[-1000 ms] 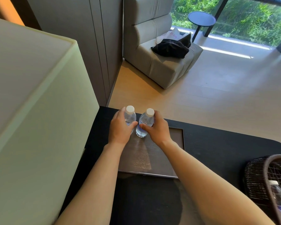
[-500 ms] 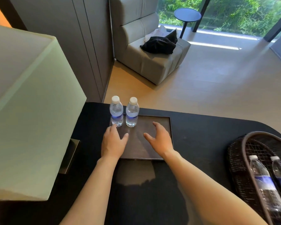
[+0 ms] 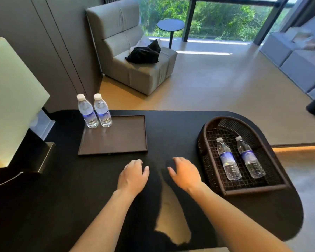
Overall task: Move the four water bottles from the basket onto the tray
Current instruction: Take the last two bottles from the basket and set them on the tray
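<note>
Two clear water bottles with white caps and blue labels stand upright side by side, one (image 3: 87,111) left of the other (image 3: 102,111), at the far left corner of the dark brown tray (image 3: 122,140). Two more bottles lie flat in the dark woven basket (image 3: 207,135) on the right, one (image 3: 228,159) beside the other (image 3: 249,158), caps pointing away from me. My left hand (image 3: 134,174) and my right hand (image 3: 185,172) hover over the black table in front of the tray, fingers apart, holding nothing. The right hand is just left of the basket.
A large pale lampshade (image 3: 11,99) on a metal base (image 3: 44,157) fills the left side of the black table (image 3: 171,128). The table's rounded end curves past the basket. Beyond are a grey armchair (image 3: 133,57), a small round side table (image 3: 170,26) and wooden floor.
Both hands let go of the two bottles on the tray and drew back toward me and to the right. The view swung right, bringing the whole basket into sight.
</note>
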